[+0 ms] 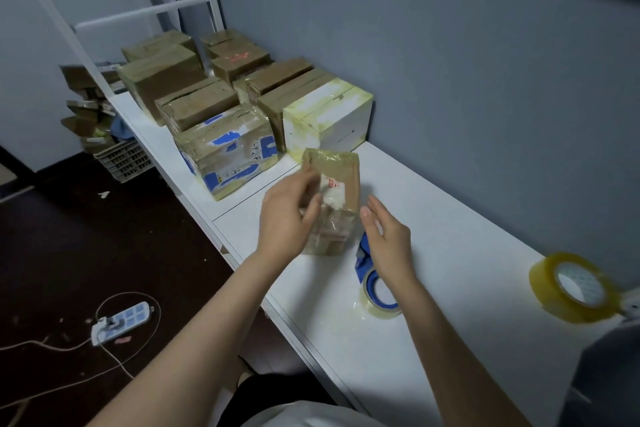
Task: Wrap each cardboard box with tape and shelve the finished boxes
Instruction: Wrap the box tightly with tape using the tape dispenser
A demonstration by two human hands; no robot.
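Small cardboard box (pixel 337 180): brown, wrapped in glossy clear tape, with a pale label bearing red print on its front. It stands on end near the middle of the white table (pixel 450 218), leaning slightly. Left hand (pixel 285 218): holds the box by its left side, fingers curled onto the front face; blur hides the exact grip. Right hand (pixel 384 239): open and holding nothing, fingers straight and close together, palm turned toward the box's right edge and just beside it; whether it touches cannot be told. Tape dispenser (pixel 367 282): blue, loaded with a clear roll, lies on the table under the right wrist, near the box's lower right corner. Spare tape roll (pixel 547 291): yellowish clear, propped on its edge at the table's right end, well apart from the box. Blue-printed box (pixel 225 152): brown with blue markings, heavily taped, sits on the table just beyond the left hand. White box (pixel 332 118): taped in yellowish bands, beside the blue-printed box and against the grey wall (pixel 450 45). Brown boxes (pixel 180 80): several, taped, in two rows behind those two, running to the table's far end. White metal frame (pixel 145 12): rises at the far end of the table. Plastic crate (pixel 123 159): on the dark floor (pixel 69 236) left of the table, with loose cardboard (pixel 86 104) piled above it. Power strip (pixel 121 321): on the floor with its cable trailing, near the person's left forearm.
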